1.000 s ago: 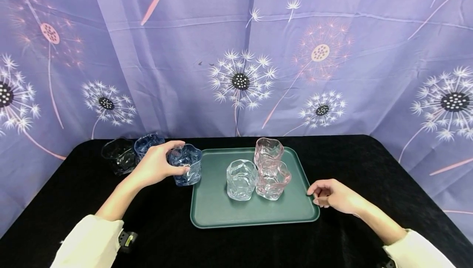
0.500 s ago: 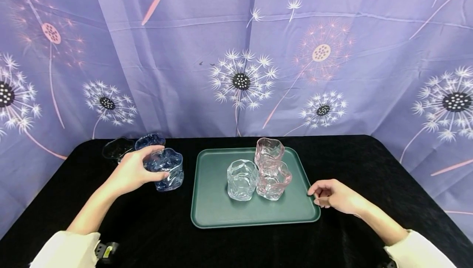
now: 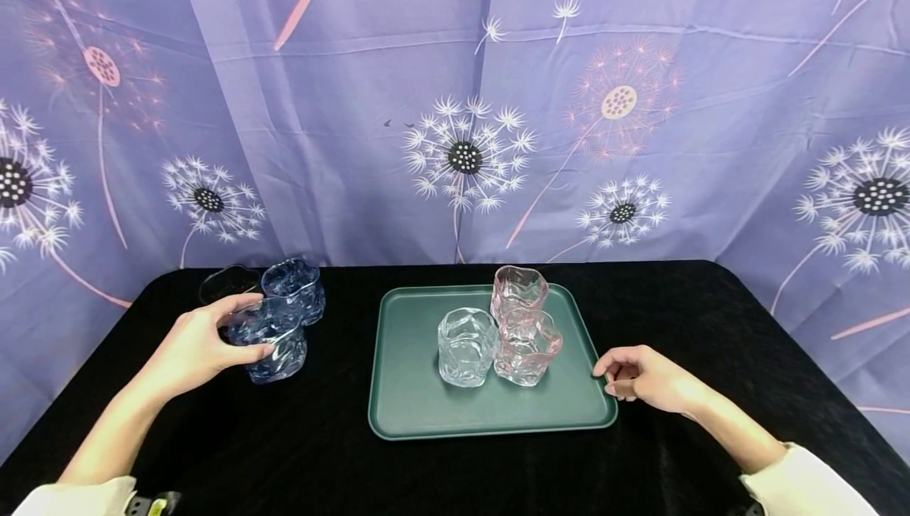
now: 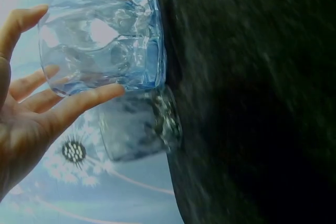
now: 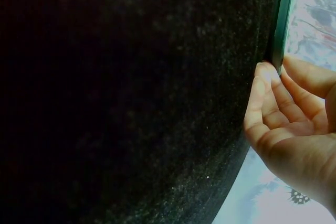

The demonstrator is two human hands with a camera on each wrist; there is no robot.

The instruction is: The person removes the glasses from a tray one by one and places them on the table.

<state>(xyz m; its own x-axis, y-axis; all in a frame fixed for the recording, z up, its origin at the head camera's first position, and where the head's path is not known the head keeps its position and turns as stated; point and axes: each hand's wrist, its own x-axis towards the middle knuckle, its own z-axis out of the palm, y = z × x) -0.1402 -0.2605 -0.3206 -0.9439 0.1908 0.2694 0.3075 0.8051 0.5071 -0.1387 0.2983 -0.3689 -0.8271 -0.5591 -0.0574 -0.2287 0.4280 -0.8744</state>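
My left hand point(image 3: 186, 348) grips a blue wavy-sided drinking glass point(image 3: 280, 354), thumb and fingers spread around its sides. In the left wrist view this same glass point(image 4: 113, 40) looks upright relative to the black table, with its base close to the cloth. Behind it stands another blue glass point(image 3: 298, 287), partly covered. A dark see-through glass point(image 3: 226, 282) is largely hidden by the hand. My right hand point(image 3: 647, 378) pinches the right edge of a green tray point(image 3: 408, 409); the right wrist view has the tray's rim point(image 5: 283, 24) between thumb and fingertips.
On the tray stand a clear glass point(image 3: 465, 350) and two pinkish glasses, one at the front point(image 3: 524, 354) and one behind point(image 3: 517, 287). Black cloth covers the table point(image 3: 455, 476). A purple curtain point(image 3: 370, 145) with dandelion prints hangs along its back.
My left hand has carried the blue glass leftward from beside the tray's left edge, toward the front of the other left-side glasses. The right hand and tray stay put.
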